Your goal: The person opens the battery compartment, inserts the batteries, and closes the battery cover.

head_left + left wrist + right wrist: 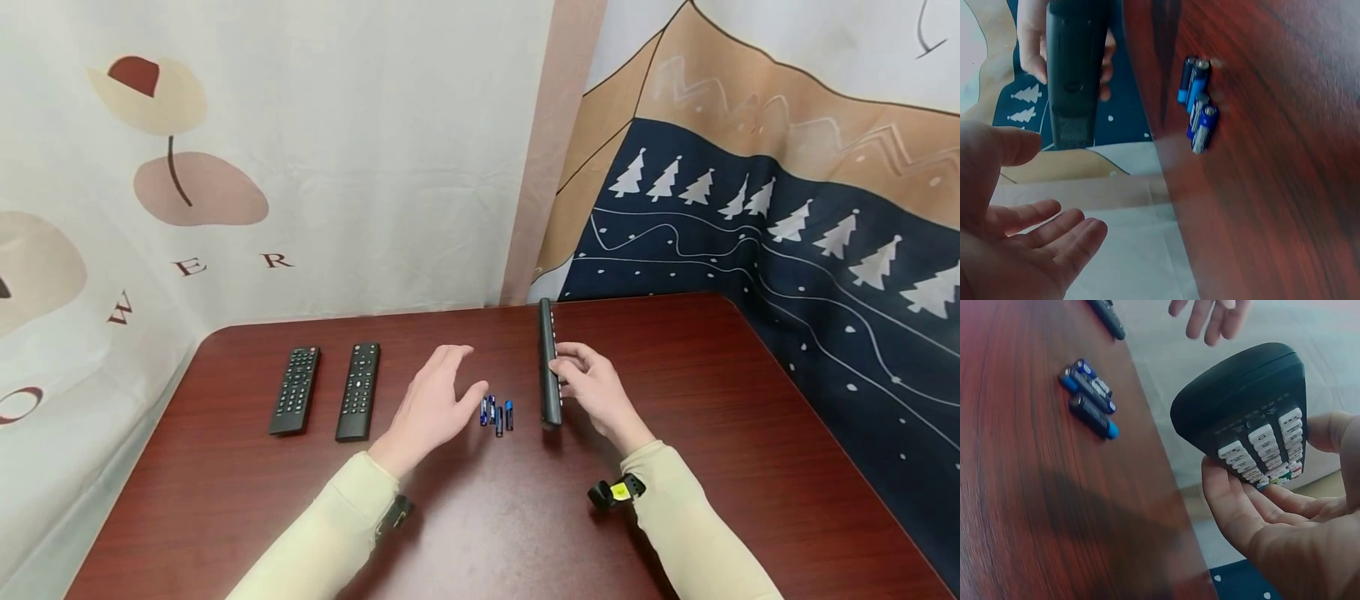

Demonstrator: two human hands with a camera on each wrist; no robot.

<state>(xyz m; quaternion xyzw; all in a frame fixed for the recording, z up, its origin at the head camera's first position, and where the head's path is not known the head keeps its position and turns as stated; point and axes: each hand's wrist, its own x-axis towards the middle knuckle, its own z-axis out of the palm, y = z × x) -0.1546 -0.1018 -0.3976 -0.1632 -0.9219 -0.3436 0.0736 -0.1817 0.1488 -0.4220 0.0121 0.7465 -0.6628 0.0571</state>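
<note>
My right hand (596,387) grips a black remote control (550,367) by its sides, turned on edge above the table. In the right wrist view, white buttons cover the face of the remote control (1260,440), with a few coloured ones among them. Its plain back faces my left hand in the left wrist view. My left hand (435,400) hovers with thumb and fingers spread, holding nothing. Several blue and black batteries (498,421) lie in a small cluster on the table between the hands, just right of the left thumb.
Two more black remote controls (295,392) lie side by side, buttons up, on the left of the dark red wooden table (480,533). Printed curtains (375,167) hang along the table's far and right edges.
</note>
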